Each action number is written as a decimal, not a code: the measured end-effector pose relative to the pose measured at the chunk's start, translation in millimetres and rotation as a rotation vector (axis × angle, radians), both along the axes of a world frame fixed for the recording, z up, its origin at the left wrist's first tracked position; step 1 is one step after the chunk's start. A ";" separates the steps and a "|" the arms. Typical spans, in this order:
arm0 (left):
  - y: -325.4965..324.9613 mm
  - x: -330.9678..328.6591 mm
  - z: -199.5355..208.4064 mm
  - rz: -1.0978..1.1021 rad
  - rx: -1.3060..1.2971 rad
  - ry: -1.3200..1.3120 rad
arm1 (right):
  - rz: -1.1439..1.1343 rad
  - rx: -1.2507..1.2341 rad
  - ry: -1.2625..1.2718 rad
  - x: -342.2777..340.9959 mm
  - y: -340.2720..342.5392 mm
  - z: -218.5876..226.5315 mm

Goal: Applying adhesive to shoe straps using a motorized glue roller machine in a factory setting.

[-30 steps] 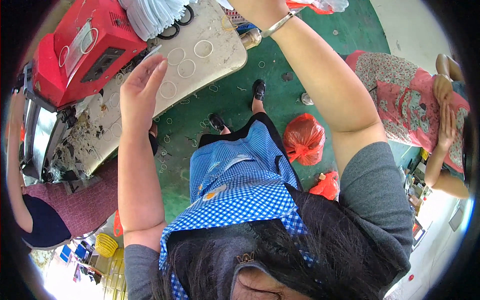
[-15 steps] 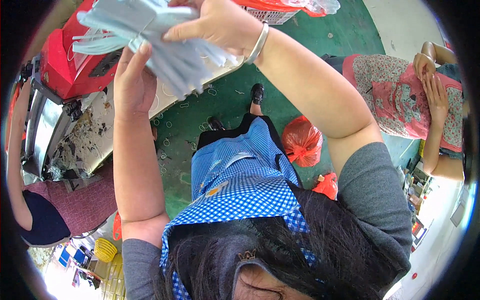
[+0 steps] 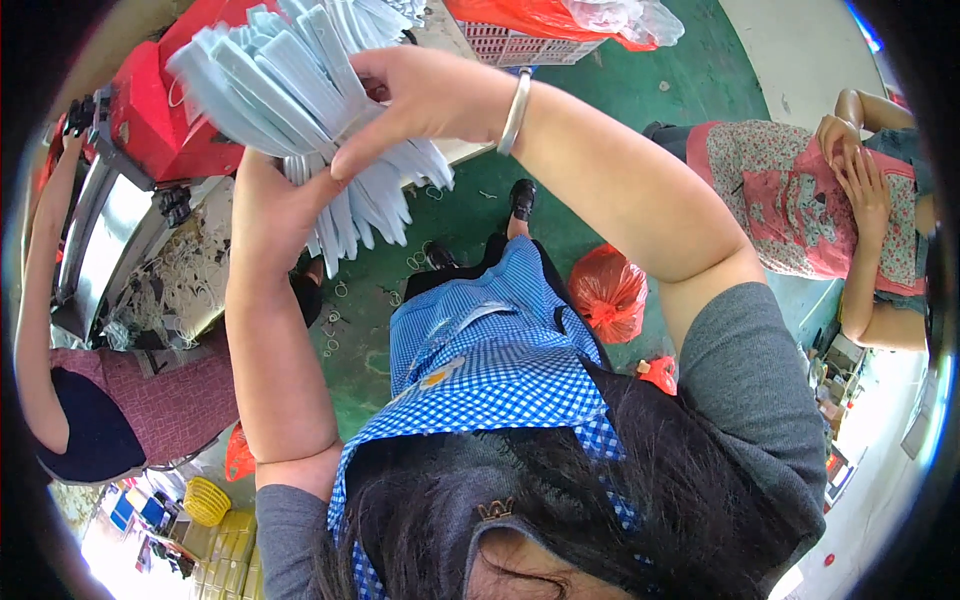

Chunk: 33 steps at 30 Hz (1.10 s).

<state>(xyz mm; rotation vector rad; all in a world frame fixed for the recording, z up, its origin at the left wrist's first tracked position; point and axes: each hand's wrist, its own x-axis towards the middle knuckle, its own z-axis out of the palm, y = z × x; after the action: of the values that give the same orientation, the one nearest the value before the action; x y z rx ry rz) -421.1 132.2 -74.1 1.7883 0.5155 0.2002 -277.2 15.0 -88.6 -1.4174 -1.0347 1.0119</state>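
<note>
A thick bundle of flat, pale blue-white strips point(image 3: 290, 75) is raised in front of me at the upper left, gathered at its middle with its ends fanned out. My left hand point(image 3: 272, 205) grips it from below, thumb against the strips, its other fingers mostly behind them. From the right, my right hand point(image 3: 430, 95) is closed around the waist of the bundle, its thumb close to my left thumb. Whether a band circles the middle is hard to make out. More pale strips point(image 3: 405, 10) show just beyond the bundle.
A red machine point(image 3: 165, 120) stands left on a worktop point(image 3: 205, 290) littered with scraps. Behind is a white crate point(image 3: 520, 45) under red plastic. A tied red bag point(image 3: 608, 293) and small pale loops lie on the green floor. Co-workers are at both sides, the right one's hands point(image 3: 855, 165) together.
The bundle has turned, so its strips now fan toward the upper left and hang down below. My left hand has rolled inward, its thumb nearing my right thumb. Both hands keep their hold.
</note>
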 end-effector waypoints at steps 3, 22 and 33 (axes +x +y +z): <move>7.9 -10.8 7.9 -0.072 0.002 0.047 | 0.027 -0.208 -0.007 -11.1 9.5 12.1; 73.7 -105.7 37.4 -0.074 -0.481 0.197 | 0.103 -0.295 0.389 -67.2 88.8 35.6; 79.9 -146.8 30.6 -0.288 -0.006 0.478 | 0.419 -0.362 0.395 -32.8 93.5 32.5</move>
<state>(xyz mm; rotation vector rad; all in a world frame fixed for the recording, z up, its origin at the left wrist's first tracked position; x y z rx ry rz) -567.9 212.1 -43.5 1.8826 0.5818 -0.4379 -310.0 108.5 -56.1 -1.2258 -0.8961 1.7791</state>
